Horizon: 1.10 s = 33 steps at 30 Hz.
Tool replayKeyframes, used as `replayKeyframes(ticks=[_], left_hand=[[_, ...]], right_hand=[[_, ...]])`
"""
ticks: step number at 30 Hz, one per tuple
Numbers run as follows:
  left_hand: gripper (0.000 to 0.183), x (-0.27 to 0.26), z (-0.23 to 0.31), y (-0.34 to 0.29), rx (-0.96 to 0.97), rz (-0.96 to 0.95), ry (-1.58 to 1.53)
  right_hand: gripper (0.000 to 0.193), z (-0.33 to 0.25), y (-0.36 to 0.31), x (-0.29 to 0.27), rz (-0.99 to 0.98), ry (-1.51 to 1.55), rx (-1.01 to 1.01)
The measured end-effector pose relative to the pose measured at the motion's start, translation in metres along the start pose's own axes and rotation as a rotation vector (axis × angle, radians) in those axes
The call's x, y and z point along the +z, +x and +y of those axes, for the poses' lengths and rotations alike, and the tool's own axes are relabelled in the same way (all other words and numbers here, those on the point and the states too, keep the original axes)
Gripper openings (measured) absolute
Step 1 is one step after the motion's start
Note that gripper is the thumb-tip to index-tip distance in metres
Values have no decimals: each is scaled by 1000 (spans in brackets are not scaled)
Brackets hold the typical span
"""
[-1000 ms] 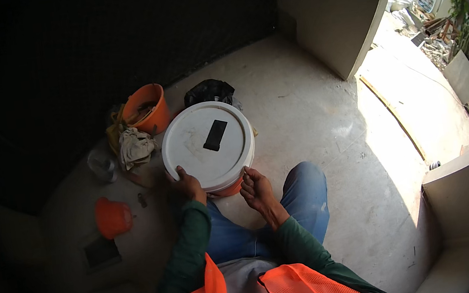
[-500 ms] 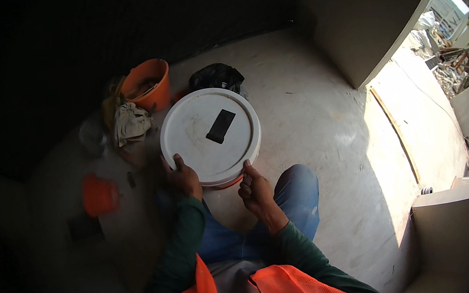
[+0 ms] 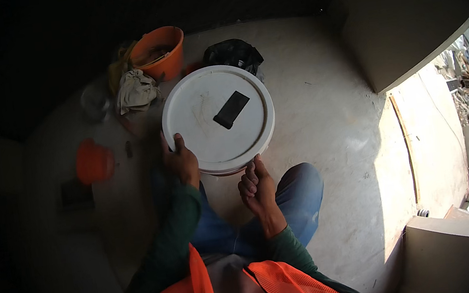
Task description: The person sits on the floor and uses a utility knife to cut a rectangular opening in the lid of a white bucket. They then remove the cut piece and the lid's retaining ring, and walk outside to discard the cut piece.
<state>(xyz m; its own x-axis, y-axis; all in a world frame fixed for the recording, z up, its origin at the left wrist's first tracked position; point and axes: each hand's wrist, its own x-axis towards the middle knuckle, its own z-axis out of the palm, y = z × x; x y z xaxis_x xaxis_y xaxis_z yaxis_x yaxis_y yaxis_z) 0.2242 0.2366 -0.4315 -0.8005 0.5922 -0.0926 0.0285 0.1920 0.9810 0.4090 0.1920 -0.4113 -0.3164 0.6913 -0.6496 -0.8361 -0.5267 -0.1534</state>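
A round white bucket lid [image 3: 195, 110] sits in front of me between my knees, and a black rectangular piece [image 3: 232, 110] lies on top of it. My left hand [image 3: 182, 163] grips the lid's near left edge, thumb over the rim and the other fingers mostly hidden underneath. At the near right edge, my right hand [image 3: 258, 187] is closed with curled fingers, its thumb and fingertip against the rim. A thin reddish strip shows under the near rim; whatever supports the lid is mostly hidden.
Beyond the lid stand an orange bucket [image 3: 171, 63], a pale crumpled cloth [image 3: 137, 91] and a black plastic bag [image 3: 235, 54]. A smaller orange container [image 3: 94, 161] is on the left. A wooden strip [image 3: 405, 143] lies on the sunlit floor by the right-hand opening.
My view has shifted, so the surroundings sit higher in the picture. The lid looks slightly larger, and less of the orange-red strip beneath it shows. Both hands stay at its rim.
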Motion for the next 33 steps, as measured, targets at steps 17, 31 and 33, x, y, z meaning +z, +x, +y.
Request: replayKeyframes(ticks=[17, 31, 33], left_hand=[[56, 41, 17, 216, 338, -747, 195], [55, 48, 7, 244, 387, -830, 167], [56, 49, 13, 240, 421, -819, 188]], right_hand=[[41, -275, -44, -50, -127, 258, -483], [57, -101, 53, 45, 105, -1763, -816], [44, -87, 50, 40, 225, -1584, -569]])
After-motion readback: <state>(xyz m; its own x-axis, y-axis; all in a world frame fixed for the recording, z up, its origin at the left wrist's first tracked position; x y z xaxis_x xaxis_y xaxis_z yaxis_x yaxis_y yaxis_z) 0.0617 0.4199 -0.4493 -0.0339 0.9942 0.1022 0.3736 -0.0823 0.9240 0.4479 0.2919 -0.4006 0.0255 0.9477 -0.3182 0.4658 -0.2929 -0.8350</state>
